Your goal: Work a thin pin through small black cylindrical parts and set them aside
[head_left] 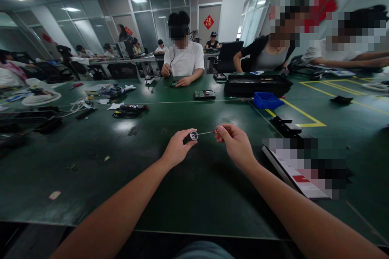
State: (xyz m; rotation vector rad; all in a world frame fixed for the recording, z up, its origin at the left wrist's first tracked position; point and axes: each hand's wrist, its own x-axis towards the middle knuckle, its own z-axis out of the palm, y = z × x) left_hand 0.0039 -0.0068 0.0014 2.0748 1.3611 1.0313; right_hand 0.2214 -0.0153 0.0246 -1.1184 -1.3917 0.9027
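Note:
My left hand (176, 148) grips a small black cylinder (193, 135) between thumb and fingers. Its round, silver-rimmed end faces right and towards me; what lies inside is too small to make out. In my right hand (238, 144) is a thin screwdriver (206, 132), pinched by its red handle, most of which the fingers hide. The metal shaft points left, and its tip reaches the rim of the cylinder. I cannot tell whether it touches inside. Both hands are held above the green table (188, 194).
A hard drive (204, 94), a blue bin (267, 100) and a long black tray (258, 85) stand ahead. At right lies a white box (285, 170) near black brackets (285, 126). Bundled black cable (129, 111) lies left. A co-worker (184, 58) sits opposite, handling a small device.

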